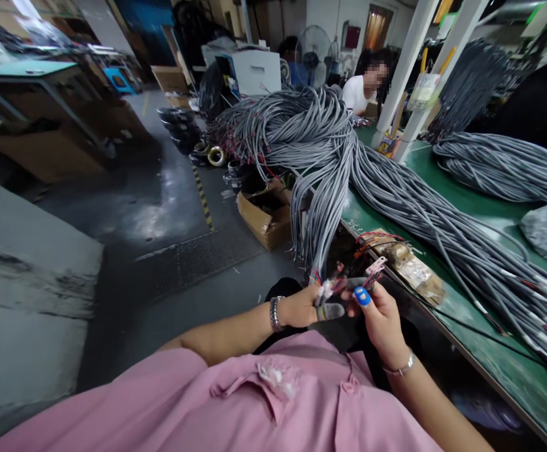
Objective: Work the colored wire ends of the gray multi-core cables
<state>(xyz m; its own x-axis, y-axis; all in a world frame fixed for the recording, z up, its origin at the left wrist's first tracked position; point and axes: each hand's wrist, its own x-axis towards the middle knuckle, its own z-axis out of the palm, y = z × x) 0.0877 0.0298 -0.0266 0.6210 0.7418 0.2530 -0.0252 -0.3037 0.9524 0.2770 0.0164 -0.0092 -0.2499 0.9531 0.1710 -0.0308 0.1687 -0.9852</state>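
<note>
Both hands met at the cable ends hanging off the table: left hand pinched them, right hand probably gripped a connector.

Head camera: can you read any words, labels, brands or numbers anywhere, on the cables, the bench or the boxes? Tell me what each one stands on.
No text can be read in this view.
Small colourful box by the white post: print too blurred to read.
Clear packet hung on the post: contents illegible.
Cardboard box on the floor: no legible marking.
Taped pad on the bench edge: nothing readable.
Grey cables, left hand, right hand: no print visible.
</note>
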